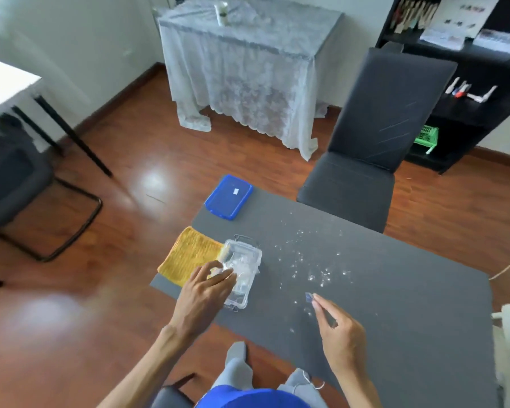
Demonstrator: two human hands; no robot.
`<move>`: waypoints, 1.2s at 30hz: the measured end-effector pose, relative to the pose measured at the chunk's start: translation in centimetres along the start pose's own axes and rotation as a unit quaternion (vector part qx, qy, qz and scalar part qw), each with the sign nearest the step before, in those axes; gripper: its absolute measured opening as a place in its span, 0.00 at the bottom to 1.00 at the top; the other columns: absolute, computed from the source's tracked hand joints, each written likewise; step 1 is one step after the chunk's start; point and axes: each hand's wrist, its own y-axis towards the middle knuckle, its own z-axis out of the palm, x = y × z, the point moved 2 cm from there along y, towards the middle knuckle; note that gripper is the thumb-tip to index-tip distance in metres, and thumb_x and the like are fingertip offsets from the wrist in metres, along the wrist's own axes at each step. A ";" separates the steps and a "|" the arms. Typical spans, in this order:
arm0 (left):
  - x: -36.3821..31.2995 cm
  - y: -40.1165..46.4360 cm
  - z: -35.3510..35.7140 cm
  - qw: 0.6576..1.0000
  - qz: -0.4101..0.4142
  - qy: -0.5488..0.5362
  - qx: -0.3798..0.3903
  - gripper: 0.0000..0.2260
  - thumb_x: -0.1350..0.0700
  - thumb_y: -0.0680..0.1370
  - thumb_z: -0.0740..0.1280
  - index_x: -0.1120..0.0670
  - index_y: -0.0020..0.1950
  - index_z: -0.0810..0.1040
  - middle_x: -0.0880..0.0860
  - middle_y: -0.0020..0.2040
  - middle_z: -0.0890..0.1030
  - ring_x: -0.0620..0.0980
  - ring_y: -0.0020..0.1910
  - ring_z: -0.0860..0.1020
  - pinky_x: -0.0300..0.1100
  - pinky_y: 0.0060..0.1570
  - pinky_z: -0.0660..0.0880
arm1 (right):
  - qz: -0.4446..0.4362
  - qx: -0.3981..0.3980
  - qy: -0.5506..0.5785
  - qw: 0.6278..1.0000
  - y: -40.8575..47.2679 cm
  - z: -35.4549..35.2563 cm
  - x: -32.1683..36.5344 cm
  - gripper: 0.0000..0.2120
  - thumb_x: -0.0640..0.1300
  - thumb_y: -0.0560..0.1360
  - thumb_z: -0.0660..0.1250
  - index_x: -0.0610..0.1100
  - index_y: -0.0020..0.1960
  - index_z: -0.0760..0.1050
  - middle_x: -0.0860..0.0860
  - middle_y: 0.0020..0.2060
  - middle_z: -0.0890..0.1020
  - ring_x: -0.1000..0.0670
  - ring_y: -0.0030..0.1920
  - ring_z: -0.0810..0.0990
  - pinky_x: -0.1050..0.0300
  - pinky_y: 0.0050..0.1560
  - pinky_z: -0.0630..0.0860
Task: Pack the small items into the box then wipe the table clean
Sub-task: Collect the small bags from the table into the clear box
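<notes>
1. Your left hand [202, 293] reaches over the clear box [242, 270], fingers [224, 278] narrowed at its near-left rim; whether they hold anything, you cannot tell.
2. Your right hand [339, 328] pinches a small item [308, 297] just above the dark surface [395, 290].
3. Small clear items [315, 260] lie scattered right of the box.
4. The yellow cloth [189, 254] touches the box's left side; the blue lid [228, 197] lies at the far corner.

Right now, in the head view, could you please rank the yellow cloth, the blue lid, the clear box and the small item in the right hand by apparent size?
1. yellow cloth, partly hidden
2. blue lid and clear box: alike; the lid lies farther away, so unranked
3. small item pinched by the right hand
</notes>
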 end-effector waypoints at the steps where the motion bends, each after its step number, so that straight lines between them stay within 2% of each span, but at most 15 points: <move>1: 0.8 -0.5 -0.3 1.000 -0.010 -0.002 0.023 0.09 0.53 0.80 0.63 0.51 0.50 0.83 0.43 0.53 0.85 0.54 0.59 0.77 0.47 0.53 0.73 | 0.002 0.008 0.005 1.000 -0.3 0.6 0.4 0.11 0.37 0.70 0.78 0.48 0.51 0.87 0.59 0.48 0.87 0.64 0.47 0.83 0.79 0.49 0.72; 4: 3.1 -0.7 -0.5 0.996 -0.023 -0.011 0.088 0.07 0.52 0.79 0.65 0.48 0.44 0.81 0.40 0.48 0.84 0.53 0.60 0.76 0.44 0.56 0.69 | 0.000 0.011 0.013 1.000 -0.7 2.1 1.8 0.11 0.38 0.70 0.79 0.48 0.50 0.87 0.64 0.48 0.84 0.76 0.50 0.77 0.82 0.50 0.69; 6: 3.9 0.0 0.0 0.992 -0.008 -0.003 0.125 0.06 0.51 0.77 0.69 0.48 0.41 0.82 0.39 0.48 0.85 0.54 0.62 0.76 0.42 0.59 0.66 | 0.007 0.013 0.013 1.000 -0.8 3.0 2.6 0.10 0.37 0.70 0.78 0.48 0.50 0.87 0.65 0.49 0.82 0.79 0.49 0.75 0.83 0.48 0.69; 9: 4.3 1.6 1.0 0.986 0.005 -0.011 0.167 0.04 0.51 0.75 0.73 0.47 0.40 0.85 0.41 0.51 0.85 0.56 0.68 0.75 0.46 0.68 0.63 | 0.017 0.006 -0.003 1.000 -1.6 3.7 3.8 0.11 0.38 0.71 0.78 0.48 0.51 0.87 0.66 0.49 0.82 0.79 0.48 0.75 0.83 0.46 0.69; 11: 4.7 2.7 1.8 0.980 0.020 -0.004 0.200 0.05 0.49 0.76 0.71 0.47 0.42 0.86 0.42 0.54 0.85 0.56 0.71 0.72 0.49 0.73 0.61 | 0.021 -0.001 -0.012 1.000 -2.2 4.0 4.6 0.11 0.38 0.71 0.78 0.49 0.51 0.87 0.66 0.49 0.82 0.76 0.49 0.77 0.81 0.48 0.70; 14: 5.5 3.7 3.1 0.964 0.017 -0.017 0.266 0.10 0.47 0.80 0.65 0.47 0.54 0.85 0.44 0.63 0.81 0.54 0.77 0.61 0.50 0.77 0.51 | 0.035 -0.009 -0.004 0.999 -3.0 4.1 5.6 0.11 0.39 0.72 0.77 0.51 0.52 0.87 0.66 0.50 0.84 0.71 0.50 0.81 0.75 0.50 0.75; 16: 5.8 3.8 3.7 0.958 0.035 -0.001 0.284 0.12 0.45 0.80 0.64 0.46 0.58 0.83 0.44 0.67 0.78 0.53 0.79 0.56 0.52 0.78 0.47 | 0.035 -0.017 -0.006 0.999 -3.3 4.3 6.3 0.12 0.38 0.72 0.77 0.51 0.52 0.87 0.62 0.50 0.86 0.67 0.50 0.83 0.70 0.51 0.78; 19: 5.9 3.7 4.1 0.959 0.068 0.017 0.276 0.14 0.43 0.80 0.63 0.46 0.60 0.82 0.45 0.71 0.74 0.54 0.80 0.54 0.57 0.78 0.46 | 0.021 -0.026 -0.013 0.999 -3.0 5.0 7.8 0.12 0.38 0.72 0.78 0.51 0.52 0.87 0.62 0.49 0.87 0.65 0.50 0.84 0.65 0.50 0.81; 23: 6.0 3.0 3.5 0.974 0.040 -0.060 0.217 0.15 0.47 0.81 0.62 0.47 0.66 0.78 0.47 0.75 0.70 0.54 0.79 0.56 0.53 0.78 0.46 | -0.020 -0.015 -0.038 0.999 -1.8 6.3 9.9 0.11 0.41 0.72 0.78 0.52 0.52 0.87 0.61 0.50 0.87 0.67 0.51 0.83 0.67 0.50 0.81; 27: 7.1 0.3 2.4 0.980 -0.056 -0.154 0.111 0.19 0.45 0.81 0.63 0.49 0.70 0.74 0.47 0.74 0.71 0.50 0.76 0.64 0.49 0.75 0.60 | -0.060 0.028 -0.065 0.996 0.4 8.5 11.6 0.10 0.46 0.74 0.77 0.54 0.54 0.86 0.61 0.52 0.86 0.63 0.52 0.84 0.65 0.49 0.82; 29: 7.8 -1.2 2.3 0.976 -0.084 -0.168 0.112 0.24 0.39 0.80 0.61 0.48 0.73 0.71 0.45 0.74 0.70 0.46 0.76 0.63 0.47 0.74 0.61 | -0.074 0.045 -0.079 0.993 1.6 9.6 12.3 0.09 0.48 0.74 0.76 0.55 0.55 0.86 0.63 0.52 0.86 0.63 0.52 0.84 0.65 0.48 0.82; 32: 8.3 -2.7 2.6 0.970 -0.079 -0.172 0.152 0.32 0.31 0.77 0.59 0.46 0.77 0.65 0.41 0.76 0.64 0.43 0.77 0.60 0.47 0.74 0.60 | -0.091 0.074 -0.128 0.985 3.5 11.3 13.0 0.08 0.49 0.75 0.75 0.55 0.53 0.86 0.61 0.50 0.87 0.59 0.48 0.86 0.60 0.42 0.83; 34: 8.4 -3.2 2.8 0.969 -0.074 -0.167 0.166 0.35 0.28 0.76 0.58 0.44 0.78 0.61 0.41 0.77 0.61 0.43 0.77 0.59 0.47 0.73 0.60 | -0.105 0.110 -0.170 0.973 4.4 12.5 13.2 0.06 0.51 0.77 0.73 0.53 0.52 0.85 0.59 0.47 0.88 0.53 0.44 0.87 0.56 0.38 0.84; 36: 8.3 -3.4 3.0 0.969 -0.077 -0.164 0.167 0.36 0.28 0.75 0.58 0.44 0.79 0.59 0.41 0.78 0.60 0.45 0.77 0.61 0.48 0.72 0.62 | -0.108 0.161 -0.211 0.958 5.1 13.6 13.3 0.09 0.54 0.80 0.67 0.52 0.53 0.84 0.57 0.47 0.88 0.51 0.43 0.87 0.53 0.38 0.83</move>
